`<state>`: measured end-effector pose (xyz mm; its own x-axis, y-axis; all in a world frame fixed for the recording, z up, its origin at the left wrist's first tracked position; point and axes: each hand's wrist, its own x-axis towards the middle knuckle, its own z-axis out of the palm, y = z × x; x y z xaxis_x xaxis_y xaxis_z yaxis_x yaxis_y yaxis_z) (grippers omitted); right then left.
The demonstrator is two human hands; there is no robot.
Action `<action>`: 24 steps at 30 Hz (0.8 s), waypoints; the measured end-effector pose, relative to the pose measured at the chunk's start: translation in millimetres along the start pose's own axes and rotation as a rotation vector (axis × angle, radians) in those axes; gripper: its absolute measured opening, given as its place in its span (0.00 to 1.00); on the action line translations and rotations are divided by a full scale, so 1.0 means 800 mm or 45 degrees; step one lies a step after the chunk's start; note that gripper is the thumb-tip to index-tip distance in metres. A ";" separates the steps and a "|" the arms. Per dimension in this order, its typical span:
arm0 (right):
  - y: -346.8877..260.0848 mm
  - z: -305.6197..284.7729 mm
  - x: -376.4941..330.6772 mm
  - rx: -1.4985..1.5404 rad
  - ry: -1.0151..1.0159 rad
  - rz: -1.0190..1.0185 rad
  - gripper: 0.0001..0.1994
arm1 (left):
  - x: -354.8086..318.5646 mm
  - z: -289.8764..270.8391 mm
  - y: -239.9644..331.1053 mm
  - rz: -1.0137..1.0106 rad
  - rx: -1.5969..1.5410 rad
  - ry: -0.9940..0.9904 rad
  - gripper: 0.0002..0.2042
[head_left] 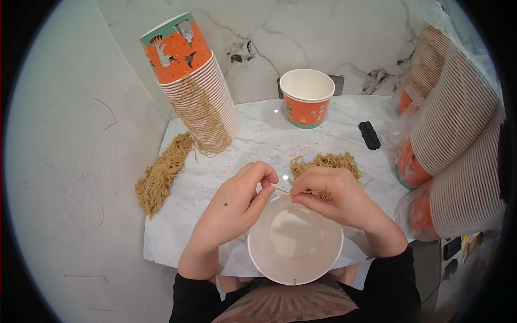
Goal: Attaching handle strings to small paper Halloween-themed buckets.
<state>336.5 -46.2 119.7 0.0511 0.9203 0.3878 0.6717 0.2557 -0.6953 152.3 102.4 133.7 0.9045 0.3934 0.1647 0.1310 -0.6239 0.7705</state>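
Two bare hands meet just above the far rim of an open white-lined tub [295, 234], which sits at the near edge of a pale marbled tabletop [253, 126], close against the person's black-clothed body. The left hand [239, 196] and the right hand [334, 191] are near each other but apart, fingertips of each pinched on a short length of thin tan cord [280, 190] stretched between them over the tub's far rim. Beyond the tub and slightly right, partly behind the right hand, lies a loose heap of tan yarn [328, 161]. Well to the left of the tub is a longer, twisted yarn bundle [164, 175]. Beyond the tub and to its left leans a tall stack of nested tubs [177, 51], the outermost printed orange and green, with tan strands [196, 107] draped down its side. Straight beyond the tub, near the wall, stands an orange printed tub [308, 110]. Beyond the tub and to its right lies a small black object [369, 135]; farther right of it are more stacked tubs in clear plastic [458, 113].
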 end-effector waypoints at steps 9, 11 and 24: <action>0.012 0.010 0.001 -0.022 0.271 0.200 0.05 | 0.005 0.009 -0.005 0.051 0.025 0.038 0.08; 0.013 0.010 0.001 -0.177 0.294 0.189 0.04 | 0.007 0.010 -0.011 0.068 0.118 0.096 0.11; 0.024 0.024 0.008 -0.226 0.326 0.181 0.04 | 0.020 0.016 -0.012 0.053 0.109 0.150 0.07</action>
<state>335.5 -29.6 97.1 0.3223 0.8332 0.4493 0.7617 0.0536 -0.6458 170.7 105.8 120.9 0.8568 0.4390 0.2706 0.1328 -0.6949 0.7067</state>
